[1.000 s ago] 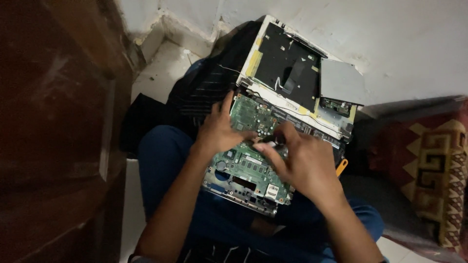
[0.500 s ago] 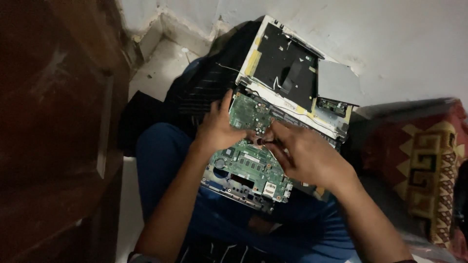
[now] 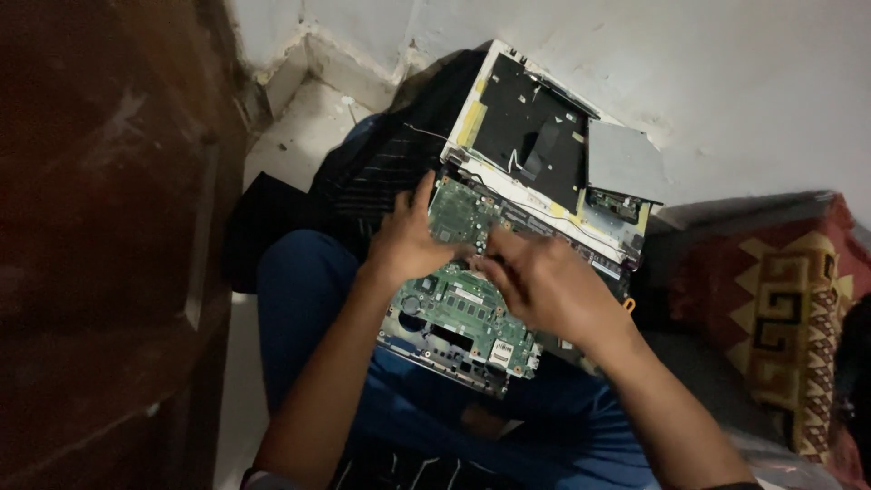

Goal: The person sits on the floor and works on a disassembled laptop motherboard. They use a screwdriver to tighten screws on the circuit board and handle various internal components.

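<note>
Head view: an opened laptop chassis (image 3: 544,172) lies across the person's lap, long axis running from the lap up toward the wall. On it sits the green circuit board (image 3: 463,318). Left hand (image 3: 408,245) presses flat, fingers spread; right hand (image 3: 544,286) pinches something hidden at the board's middle.

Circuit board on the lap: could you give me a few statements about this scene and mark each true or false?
1. Both hands, left hand and right hand, rest on the green circuit board. True.
2. The circuit board lies on a table. False: it sits on the person's lap, over blue trousers.
3. A patterned red cushion lies at the right. True.
4. The opened laptop shell is closed up with its cover on. False: its insides are exposed.
</note>
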